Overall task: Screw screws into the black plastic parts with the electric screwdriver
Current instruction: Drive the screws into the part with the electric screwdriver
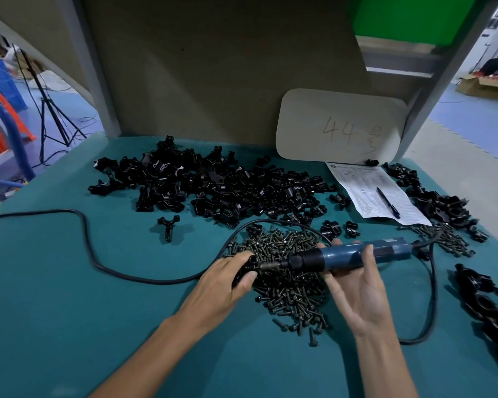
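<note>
A person worked at a teal-covered bench, seen from a head camera looking down. The left hand was curled around one black plastic part, fingers pressed onto it to steady it against the push of the tool. The right hand cradled the blue electric screwdriver from beneath, palm up, thumb over the barrel and the other fingers only partly curled, so the tool lay nearly level with its bit pointing toward nine o'clock, into the held part. A screw seemed to sit on the bit tip, though blur made that uncertain.

Both hands hovered over a loose heap of dark screws at the bench's centre (kept directly under the work, probably so the next screw was within easy reach). The tool's black cord looped away toward nine o'clock and off the bench edge.

The main pile of black parts lay toward twelve o'clock, and more parts sat at two o'clock, with another cluster at three o'clock. A printed sheet with a pen lay at one o'clock, below a pale card hand-marked 44.
</note>
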Demonstrator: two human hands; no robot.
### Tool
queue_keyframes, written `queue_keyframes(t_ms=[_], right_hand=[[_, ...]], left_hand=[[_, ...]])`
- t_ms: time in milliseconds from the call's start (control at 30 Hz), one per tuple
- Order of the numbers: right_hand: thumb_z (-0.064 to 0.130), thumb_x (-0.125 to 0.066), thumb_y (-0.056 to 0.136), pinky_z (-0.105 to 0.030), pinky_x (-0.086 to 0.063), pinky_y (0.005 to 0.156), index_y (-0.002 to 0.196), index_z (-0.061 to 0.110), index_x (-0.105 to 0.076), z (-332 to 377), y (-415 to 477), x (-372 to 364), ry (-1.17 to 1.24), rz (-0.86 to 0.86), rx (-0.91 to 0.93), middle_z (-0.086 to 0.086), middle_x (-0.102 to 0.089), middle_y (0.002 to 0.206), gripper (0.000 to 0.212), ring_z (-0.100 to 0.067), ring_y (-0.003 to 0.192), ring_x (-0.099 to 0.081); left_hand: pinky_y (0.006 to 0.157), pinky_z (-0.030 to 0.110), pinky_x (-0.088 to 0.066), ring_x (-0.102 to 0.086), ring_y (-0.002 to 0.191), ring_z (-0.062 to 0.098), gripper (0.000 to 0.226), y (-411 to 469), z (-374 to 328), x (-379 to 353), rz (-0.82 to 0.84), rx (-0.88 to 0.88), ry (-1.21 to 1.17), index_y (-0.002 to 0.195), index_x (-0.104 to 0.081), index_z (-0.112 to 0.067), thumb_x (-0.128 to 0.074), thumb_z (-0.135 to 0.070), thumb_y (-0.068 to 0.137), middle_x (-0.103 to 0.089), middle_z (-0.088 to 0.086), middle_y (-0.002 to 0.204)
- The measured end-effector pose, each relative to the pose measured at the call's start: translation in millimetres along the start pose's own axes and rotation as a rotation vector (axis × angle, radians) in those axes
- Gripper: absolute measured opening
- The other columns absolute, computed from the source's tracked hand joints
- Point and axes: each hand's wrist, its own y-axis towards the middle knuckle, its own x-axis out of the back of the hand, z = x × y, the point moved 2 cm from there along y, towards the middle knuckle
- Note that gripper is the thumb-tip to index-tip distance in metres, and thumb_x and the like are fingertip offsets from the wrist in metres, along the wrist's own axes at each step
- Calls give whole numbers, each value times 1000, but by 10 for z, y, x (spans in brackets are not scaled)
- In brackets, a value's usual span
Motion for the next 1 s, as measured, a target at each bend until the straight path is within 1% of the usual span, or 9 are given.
queue_keyframes(t_ms=[100, 167, 233, 367, 500, 700, 833, 933, 1000], right_hand=[[52, -54, 94, -34, -61, 84, 142, 3, -50, -7, 0, -7, -7, -8, 3, -23, -66, 132, 69, -28, 121, -67], [51, -55, 93, -34, -61, 83, 143, 3, -48, -20, 3, -13, 5, -10, 4, -22, -67, 131, 70, -28, 120, -68], [51, -56, 92, -34, -62, 83, 144, 3, -48, -33, -1, -14, 7, -17, 11, -22, -67, 131, 71, -28, 119, -68], [51, -55, 93, -33, -62, 78, 146, 3, -46, -52, -7, -25, -10, -26, 24, -23, -64, 136, 72, -28, 117, -69], [51, -55, 93, -33, -62, 79, 148, 4, -45, -54, -5, -40, -15, -28, 26, -22, -62, 139, 72, -27, 117, -69], [50, -54, 95, -34, -62, 80, 149, 6, -43, -64, -6, -24, -15, -29, 29, -21, -62, 139, 70, -27, 116, -70], [50, -53, 95, -35, -62, 84, 148, 7, -44, -68, 3, -34, -32, -31, 30, -20, -61, 140, 69, -26, 119, -68], [51, -54, 94, -34, -62, 83, 149, 8, -44, -70, 4, -36, -39, -35, 31, -19, -62, 140, 70, -25, 119, -68], [51, -54, 95, -34, -62, 83, 149, 9, -44, -76, 11, -38, -44, -40, 34, -19, -60, 142, 69, -25, 119, -68]], left_hand=[[92, 21, -36, -43, 112, 1, 65, -6, 3, -2, -3, -23, 6, 144, -41, -32, -23, -72, 96, -53, -14, 124], [91, 14, -32, -41, 113, -2, 68, -6, 16, -3, -8, -30, 9, 144, -41, -32, -20, -74, 95, -52, -16, 126], [91, 10, -30, -40, 113, -4, 69, -3, 21, -3, -15, -33, 22, 145, -40, -31, -19, -75, 95, -50, -17, 128], [89, 13, -32, -41, 111, -1, 63, -5, 28, -14, -24, -42, 45, 143, -39, -33, -21, -71, 97, -51, -15, 125], [87, 14, -33, -42, 107, 1, 60, -6, 27, -15, -32, -51, 75, 142, -40, -32, -21, -69, 99, -53, -14, 121], [87, 21, -33, -41, 108, 1, 65, -2, 24, -17, -37, -49, 90, 143, -40, -30, -18, -71, 98, -51, -16, 123], [89, 22, -32, -40, 109, 1, 69, -6, 22, -7, -41, -45, 92, 144, -41, -27, -16, -71, 97, -52, -13, 126], [90, 22, -33, -40, 109, 0, 70, -2, 10, -7, -39, -44, 96, 144, -40, -28, -15, -72, 97, -50, -16, 124], [91, 24, -36, -42, 109, 3, 68, 1, 4, -7, -38, -45, 105, 144, -40, -27, -16, -71, 98, -52, -13, 122]])
